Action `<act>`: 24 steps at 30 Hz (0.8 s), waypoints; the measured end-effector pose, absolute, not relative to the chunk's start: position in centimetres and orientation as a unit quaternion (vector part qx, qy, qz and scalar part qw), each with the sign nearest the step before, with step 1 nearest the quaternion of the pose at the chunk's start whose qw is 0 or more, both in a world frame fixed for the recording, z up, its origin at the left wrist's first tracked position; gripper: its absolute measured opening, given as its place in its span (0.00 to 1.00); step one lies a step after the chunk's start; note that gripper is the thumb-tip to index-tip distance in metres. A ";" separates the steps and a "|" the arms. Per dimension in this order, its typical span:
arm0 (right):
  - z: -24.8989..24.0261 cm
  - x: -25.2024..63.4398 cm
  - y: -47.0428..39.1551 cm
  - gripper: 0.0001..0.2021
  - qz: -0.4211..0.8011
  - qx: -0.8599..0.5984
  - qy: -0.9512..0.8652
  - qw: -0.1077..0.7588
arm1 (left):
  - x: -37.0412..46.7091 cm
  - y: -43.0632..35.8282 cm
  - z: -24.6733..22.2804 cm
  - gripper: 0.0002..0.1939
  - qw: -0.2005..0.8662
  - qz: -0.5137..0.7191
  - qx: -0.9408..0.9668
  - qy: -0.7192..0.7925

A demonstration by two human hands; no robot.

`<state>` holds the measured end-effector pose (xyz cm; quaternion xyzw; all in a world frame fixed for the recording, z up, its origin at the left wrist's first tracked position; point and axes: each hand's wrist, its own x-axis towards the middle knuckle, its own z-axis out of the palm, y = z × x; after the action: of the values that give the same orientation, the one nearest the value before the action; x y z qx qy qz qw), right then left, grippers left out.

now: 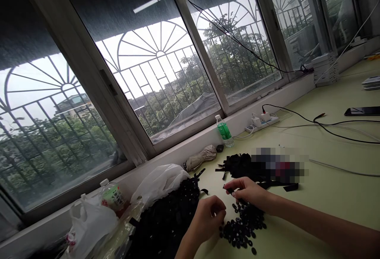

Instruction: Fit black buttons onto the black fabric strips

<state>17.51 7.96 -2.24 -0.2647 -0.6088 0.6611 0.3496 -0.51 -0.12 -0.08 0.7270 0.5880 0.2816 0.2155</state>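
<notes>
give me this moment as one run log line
right hand: grip on black strip | left hand: beside dark discs, hold unclear

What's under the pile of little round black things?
The green table shows around the round black things; under the thick middle of the pile it's covered, so I can't tell.

Beyond the right grip [228,189], a green-labelled bottle [224,133] stands near a power strip [270,121]; farther right lies a dark phone [362,111].
</notes>
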 end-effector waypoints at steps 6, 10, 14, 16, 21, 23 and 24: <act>-2.5 17.3 7.6 0.21 0.649 -0.260 -0.631 0.336 | -0.6 0.0 -0.4 0.06 0.250 0.324 0.707 0.576; -3.3 17.0 7.5 0.23 0.639 -0.253 -0.646 0.333 | -0.5 0.2 -0.5 0.06 0.294 0.374 0.683 0.554; -3.7 16.7 7.2 0.25 0.627 -0.247 -0.654 0.344 | -0.4 0.4 -0.5 0.06 0.317 0.410 0.663 0.541; -3.9 16.5 7.0 0.25 0.620 -0.241 -0.663 0.343 | -0.4 0.4 -0.5 0.09 0.334 0.423 0.653 0.533; -3.7 16.2 6.3 0.25 0.605 -0.225 -0.676 0.355 | -0.5 0.8 -1.0 0.12 0.366 0.456 0.622 0.520; -3.3 16.2 6.1 0.26 0.602 -0.219 -0.681 0.354 | -0.6 1.0 -1.2 0.14 0.386 0.474 0.598 0.518; -3.2 16.3 5.9 0.27 0.599 -0.217 -0.684 0.354 | -0.6 1.0 -1.2 0.14 0.395 0.480 0.587 0.519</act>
<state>16.30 5.94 -3.16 -0.2170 -0.6844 0.5992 0.3543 -0.59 1.03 -1.24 0.5865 0.5192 0.4802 0.3949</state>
